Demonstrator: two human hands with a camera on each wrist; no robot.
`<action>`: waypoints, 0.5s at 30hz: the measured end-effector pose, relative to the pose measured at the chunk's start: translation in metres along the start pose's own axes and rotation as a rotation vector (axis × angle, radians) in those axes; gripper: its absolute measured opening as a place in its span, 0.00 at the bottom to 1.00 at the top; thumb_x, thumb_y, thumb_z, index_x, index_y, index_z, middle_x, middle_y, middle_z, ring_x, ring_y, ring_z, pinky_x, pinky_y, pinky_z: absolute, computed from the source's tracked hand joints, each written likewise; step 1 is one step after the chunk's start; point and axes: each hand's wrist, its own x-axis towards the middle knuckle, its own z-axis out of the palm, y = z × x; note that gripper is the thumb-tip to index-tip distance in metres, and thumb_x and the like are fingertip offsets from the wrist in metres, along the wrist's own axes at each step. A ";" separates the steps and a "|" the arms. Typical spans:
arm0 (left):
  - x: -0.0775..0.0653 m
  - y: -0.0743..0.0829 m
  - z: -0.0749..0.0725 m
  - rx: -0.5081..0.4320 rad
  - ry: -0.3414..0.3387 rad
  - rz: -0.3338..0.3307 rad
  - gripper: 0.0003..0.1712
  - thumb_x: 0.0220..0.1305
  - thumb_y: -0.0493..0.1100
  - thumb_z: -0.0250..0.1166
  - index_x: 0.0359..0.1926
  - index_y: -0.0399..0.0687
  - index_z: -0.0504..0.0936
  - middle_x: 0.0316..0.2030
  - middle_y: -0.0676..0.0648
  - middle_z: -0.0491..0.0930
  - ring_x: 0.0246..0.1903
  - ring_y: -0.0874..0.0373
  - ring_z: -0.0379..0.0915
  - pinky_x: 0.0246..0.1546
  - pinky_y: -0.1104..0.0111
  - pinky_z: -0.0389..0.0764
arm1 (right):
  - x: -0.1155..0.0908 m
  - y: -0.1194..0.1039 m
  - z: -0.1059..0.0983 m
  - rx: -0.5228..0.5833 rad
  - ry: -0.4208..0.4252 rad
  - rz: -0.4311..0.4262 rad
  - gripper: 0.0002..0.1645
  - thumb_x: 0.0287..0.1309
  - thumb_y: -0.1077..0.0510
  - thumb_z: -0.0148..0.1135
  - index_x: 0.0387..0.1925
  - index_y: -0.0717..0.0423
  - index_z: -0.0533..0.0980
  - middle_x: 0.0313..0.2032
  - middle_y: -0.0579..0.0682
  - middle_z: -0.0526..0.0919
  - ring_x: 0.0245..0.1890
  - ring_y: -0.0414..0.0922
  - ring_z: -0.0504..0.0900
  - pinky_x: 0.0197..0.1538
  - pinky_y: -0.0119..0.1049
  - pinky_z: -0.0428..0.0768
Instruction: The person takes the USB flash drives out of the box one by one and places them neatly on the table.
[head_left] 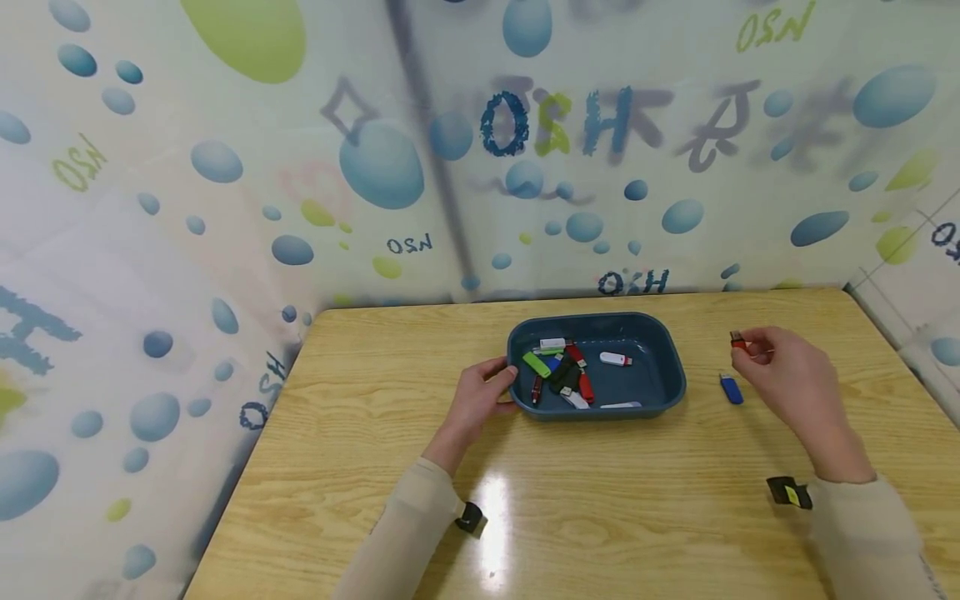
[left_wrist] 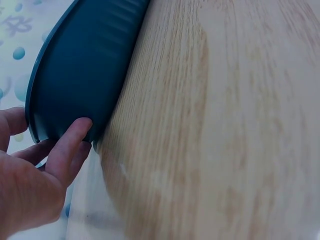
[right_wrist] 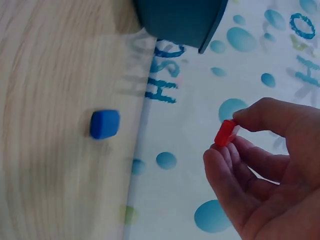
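My left hand (head_left: 477,393) grips the left end of a dark blue-green plastic tray (head_left: 660,392), thumb on the rim and fingers against the outer wall, as the left wrist view also shows. Several USB flash drives lie in the tray, mostly heaped at its left: a green one (head_left: 536,364), red ones, black ones and white ones. A white USB flash drive (head_left: 613,359) lies apart near the middle. Right of the tray, my right hand (head_left: 795,379) pinches a red USB flash drive (right_wrist: 227,133) above the table. Below it a blue USB flash drive (head_left: 731,389) lies on the wood.
The wooden table (head_left: 600,500) backs onto a wall covering (head_left: 465,217) printed with blue and green drops and letters. Black straps or tabs show at both sleeve cuffs, one beside the left cuff (head_left: 469,517) and one beside the right cuff (head_left: 789,492).
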 end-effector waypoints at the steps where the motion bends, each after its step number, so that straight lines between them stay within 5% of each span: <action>1: 0.000 0.000 0.000 -0.001 0.000 0.001 0.27 0.79 0.43 0.59 0.71 0.33 0.71 0.67 0.33 0.73 0.58 0.42 0.79 0.46 0.55 0.88 | 0.000 0.003 0.000 -0.013 -0.018 0.006 0.22 0.67 0.56 0.62 0.51 0.73 0.79 0.38 0.65 0.85 0.36 0.60 0.83 0.31 0.40 0.75; 15: 0.002 -0.001 -0.001 -0.012 0.003 -0.007 0.27 0.78 0.42 0.58 0.72 0.33 0.71 0.67 0.34 0.72 0.57 0.42 0.80 0.45 0.56 0.88 | 0.007 0.044 -0.001 -0.076 -0.259 0.102 0.24 0.69 0.57 0.61 0.51 0.78 0.76 0.39 0.68 0.82 0.37 0.62 0.80 0.37 0.54 0.78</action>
